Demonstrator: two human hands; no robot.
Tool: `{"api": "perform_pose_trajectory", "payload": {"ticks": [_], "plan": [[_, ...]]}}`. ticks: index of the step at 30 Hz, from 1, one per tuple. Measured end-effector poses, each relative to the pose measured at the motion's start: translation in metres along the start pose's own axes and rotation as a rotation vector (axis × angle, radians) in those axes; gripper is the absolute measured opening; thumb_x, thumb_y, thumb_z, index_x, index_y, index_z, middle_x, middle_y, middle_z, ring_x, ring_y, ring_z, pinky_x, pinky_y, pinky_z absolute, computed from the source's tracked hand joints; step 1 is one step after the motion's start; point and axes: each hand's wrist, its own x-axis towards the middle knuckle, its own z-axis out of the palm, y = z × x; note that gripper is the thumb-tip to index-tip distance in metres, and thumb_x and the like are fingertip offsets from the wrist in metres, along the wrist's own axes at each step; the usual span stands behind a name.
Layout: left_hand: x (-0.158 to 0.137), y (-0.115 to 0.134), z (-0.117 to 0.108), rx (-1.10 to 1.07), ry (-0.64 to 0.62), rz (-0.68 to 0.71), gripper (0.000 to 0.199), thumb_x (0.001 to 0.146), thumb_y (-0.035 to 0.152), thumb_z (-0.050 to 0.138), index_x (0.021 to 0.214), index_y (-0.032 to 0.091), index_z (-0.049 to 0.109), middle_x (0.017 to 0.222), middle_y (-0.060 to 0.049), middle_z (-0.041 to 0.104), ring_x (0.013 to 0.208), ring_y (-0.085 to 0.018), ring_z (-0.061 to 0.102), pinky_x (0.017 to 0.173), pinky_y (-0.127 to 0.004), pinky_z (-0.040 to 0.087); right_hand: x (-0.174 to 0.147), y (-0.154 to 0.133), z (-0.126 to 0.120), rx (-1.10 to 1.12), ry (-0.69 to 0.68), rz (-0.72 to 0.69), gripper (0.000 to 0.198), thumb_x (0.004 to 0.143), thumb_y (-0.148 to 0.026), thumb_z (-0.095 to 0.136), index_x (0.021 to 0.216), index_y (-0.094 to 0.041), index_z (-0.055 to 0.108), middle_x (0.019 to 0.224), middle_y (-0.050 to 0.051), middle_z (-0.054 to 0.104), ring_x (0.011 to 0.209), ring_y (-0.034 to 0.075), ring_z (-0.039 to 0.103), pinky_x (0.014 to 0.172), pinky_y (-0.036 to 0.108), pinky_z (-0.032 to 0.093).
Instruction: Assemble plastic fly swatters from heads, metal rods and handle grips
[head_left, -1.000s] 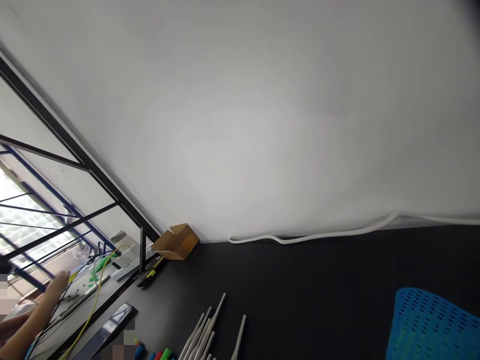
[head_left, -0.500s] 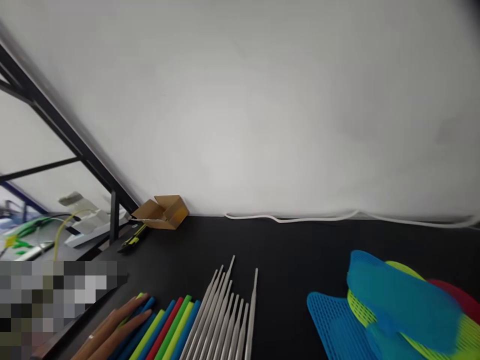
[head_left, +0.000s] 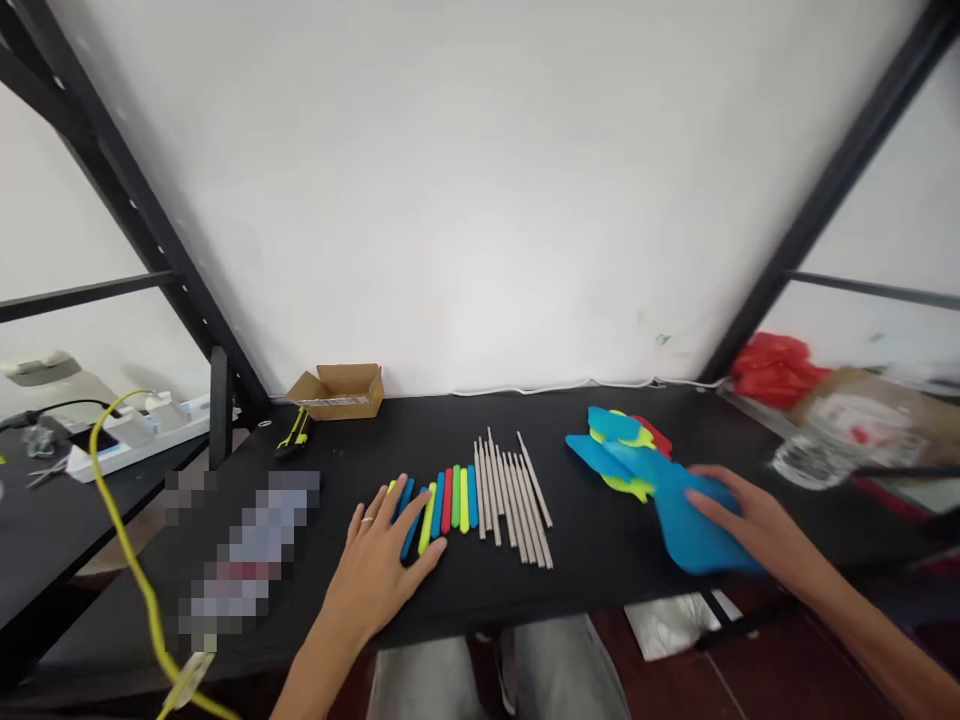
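Head: blue paddle in right fingers

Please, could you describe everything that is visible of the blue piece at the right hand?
The blue piece looks like thin, flat plastic: broad, with rounded corners, slightly blurred. The right hand touches it near the front edge of the black table, beside the coloured pile. Whether it is lifted is unclear.

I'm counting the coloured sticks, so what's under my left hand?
Under your left hand, parts of blue sticks and a yellow stick's tip show around the fingers; anything beneath the palm is covered.
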Motion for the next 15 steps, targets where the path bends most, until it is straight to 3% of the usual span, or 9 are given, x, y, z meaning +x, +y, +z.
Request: {"api": "perform_pose_trajectory", "payload": {"ticks": [1, 2, 9, 15], "plan": [[0.000, 0.001, -0.001, -0.012, 0.001, -0.003, 0.054, 0.089, 0.056, 0.047, 0.140, 0.038, 0.045, 0.156, -0.003, 0.029, 0.140, -0.035, 0.031, 0.110, -0.060, 0.027, -0.001, -0.005, 0.002, -0.016, -0.133, 0.025, 0.037, 0.077, -0.056, 0.064, 0.100, -0.028, 0.069, 0.092, 0.006, 0.071, 0.077, 0.025, 0.066, 0.066, 0.034, 0.051], [0.000, 0.002, -0.001, -0.023, -0.004, -0.002, 0.053, 0.089, 0.057, 0.046, 0.139, 0.038, 0.046, 0.156, -0.003, 0.029, 0.140, -0.035, 0.031, 0.110, -0.061, 0.026, 0.000, -0.010, 0.008, -0.070, -0.146, 0.064, 0.040, 0.079, -0.057, 0.061, 0.104, -0.026, 0.067, 0.093, 0.006, 0.071, 0.079, 0.026, 0.066, 0.069, 0.035, 0.050], [-0.003, 0.004, -0.007, -0.122, -0.015, -0.018, 0.059, 0.087, 0.061, 0.047, 0.138, 0.030, 0.049, 0.155, -0.009, 0.030, 0.140, -0.038, 0.029, 0.111, -0.057, 0.028, 0.016, -0.027, 0.049, -0.402, 0.012, -0.007, 0.044, 0.085, -0.053, 0.051, 0.110, -0.021, 0.066, 0.112, 0.013, 0.058, 0.102, 0.031, 0.055, 0.085, 0.041, 0.045], [-0.012, 0.002, -0.014, -0.285, -0.032, -0.023, 0.057, 0.087, 0.054, 0.051, 0.138, 0.032, 0.046, 0.158, -0.003, 0.024, 0.144, -0.032, 0.023, 0.106, -0.047, 0.040, -0.005, -0.011, 0.048, -0.313, 0.087, -0.004, 0.047, 0.087, -0.053, 0.046, 0.113, -0.020, 0.065, 0.112, 0.014, 0.058, 0.101, 0.032, 0.053, 0.088, 0.045, 0.043]]}}
